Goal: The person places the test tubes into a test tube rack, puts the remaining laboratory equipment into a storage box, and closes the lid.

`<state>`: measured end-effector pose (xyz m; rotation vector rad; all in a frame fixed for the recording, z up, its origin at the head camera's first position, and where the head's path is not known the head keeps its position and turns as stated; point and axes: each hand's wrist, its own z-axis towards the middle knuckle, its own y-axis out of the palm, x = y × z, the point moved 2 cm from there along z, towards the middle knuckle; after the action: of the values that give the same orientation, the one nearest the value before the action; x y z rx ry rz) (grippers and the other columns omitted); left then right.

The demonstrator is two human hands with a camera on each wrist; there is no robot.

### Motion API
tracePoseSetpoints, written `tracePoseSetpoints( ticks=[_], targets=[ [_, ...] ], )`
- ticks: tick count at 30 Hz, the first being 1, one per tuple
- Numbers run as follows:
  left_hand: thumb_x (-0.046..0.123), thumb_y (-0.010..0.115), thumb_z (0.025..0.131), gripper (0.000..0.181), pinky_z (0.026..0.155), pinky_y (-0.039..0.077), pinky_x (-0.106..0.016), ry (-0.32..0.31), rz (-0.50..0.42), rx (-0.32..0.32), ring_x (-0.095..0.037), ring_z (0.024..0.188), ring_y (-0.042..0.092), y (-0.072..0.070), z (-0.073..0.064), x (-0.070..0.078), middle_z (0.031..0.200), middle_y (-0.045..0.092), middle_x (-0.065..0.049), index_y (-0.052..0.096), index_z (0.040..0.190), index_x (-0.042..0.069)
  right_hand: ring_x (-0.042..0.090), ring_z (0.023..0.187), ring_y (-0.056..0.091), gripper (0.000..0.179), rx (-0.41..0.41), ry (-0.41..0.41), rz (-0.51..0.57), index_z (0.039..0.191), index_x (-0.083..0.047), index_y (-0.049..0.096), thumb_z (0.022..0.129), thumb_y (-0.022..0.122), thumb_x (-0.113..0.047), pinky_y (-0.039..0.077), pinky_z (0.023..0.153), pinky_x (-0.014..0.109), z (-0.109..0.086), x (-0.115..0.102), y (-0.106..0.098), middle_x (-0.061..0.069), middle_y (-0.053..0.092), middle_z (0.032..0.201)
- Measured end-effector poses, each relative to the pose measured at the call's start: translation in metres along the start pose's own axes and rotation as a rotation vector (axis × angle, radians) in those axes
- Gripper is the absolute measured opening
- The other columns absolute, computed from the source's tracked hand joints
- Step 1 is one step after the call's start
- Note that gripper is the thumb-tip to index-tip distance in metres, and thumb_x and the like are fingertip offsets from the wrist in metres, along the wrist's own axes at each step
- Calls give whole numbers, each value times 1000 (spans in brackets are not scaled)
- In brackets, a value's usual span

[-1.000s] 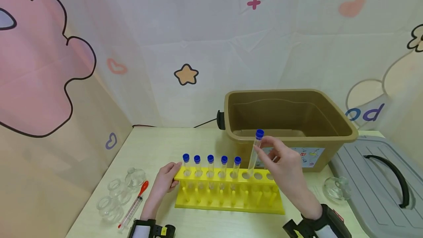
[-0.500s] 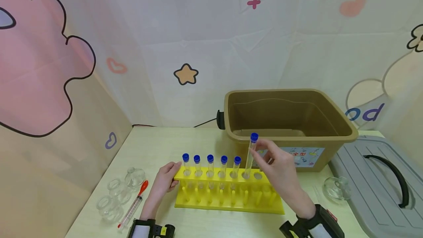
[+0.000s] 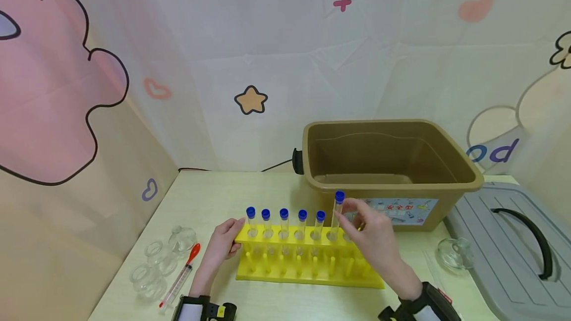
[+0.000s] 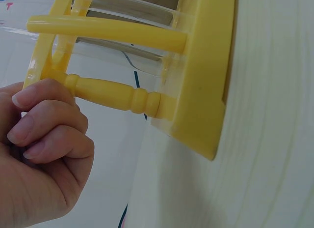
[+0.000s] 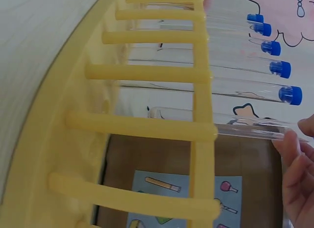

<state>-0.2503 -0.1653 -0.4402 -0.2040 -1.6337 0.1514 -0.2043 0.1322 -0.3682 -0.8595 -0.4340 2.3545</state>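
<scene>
Lower centre: a long, glossy yellow plastic rack [image 3: 307, 272] with smooth rounded pegs [image 5: 142, 126]; your left hand's [image 3: 224, 239] grip curls round its end. Your right hand's [image 3: 373, 236] grip pinches a slim, clear, blue-capped tube [image 3: 336, 213], part-way into the rack, right of centre. Since a second ago: tube lower, further left, nearer upright.

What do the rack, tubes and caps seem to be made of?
Rack: probably molded plastic, smooth yellow, with rounded pegs and soft highlights.
Tubes: clear, glossy glass or plastic; see-through with bright streaks, which leaves it open.
Caps: likely plastic, uniformly blue.
</scene>
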Motion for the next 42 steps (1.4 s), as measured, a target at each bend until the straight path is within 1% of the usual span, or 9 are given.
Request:
tracePoseSetpoints(
  ticks=[5,19,28,39,42],
  targets=[
    [32,45,95,33,39,26,-18,3,-2,-2,-12,43,33,0,0,0,56,38,-3,50,88,0,-1,46,41,26,-2,-17,10,89,-4,61,69,75,4,31,39,13,-7,5,4,-1,61,77],
    [30,45,96,32,39,25,-19,10,-5,-5,-12,42,33,0,0,-1,55,38,-3,50,88,0,-2,46,42,25,-45,41,8,88,-6,60,69,76,2,33,38,16,-19,13,12,-1,61,78],
    [30,45,96,32,38,25,-19,17,-9,-3,-11,42,33,0,0,-1,54,38,-2,50,87,0,-1,47,43,25,-55,70,9,88,-7,60,70,75,2,35,38,18,-22,16,14,0,62,79],
    [30,46,96,31,38,24,-18,14,-17,-6,-11,41,32,0,0,-1,54,37,-2,50,87,0,-2,46,43,25,-71,80,37,91,-7,61,72,74,1,33,37,17,-24,17,14,3,64,82],
    [30,46,95,32,38,24,-19,16,-17,-6,-11,41,32,0,0,-1,54,37,-2,50,87,0,-1,47,44,26,-83,66,45,93,-7,61,72,74,2,34,38,17,-24,17,12,3,64,83]
  ],
)
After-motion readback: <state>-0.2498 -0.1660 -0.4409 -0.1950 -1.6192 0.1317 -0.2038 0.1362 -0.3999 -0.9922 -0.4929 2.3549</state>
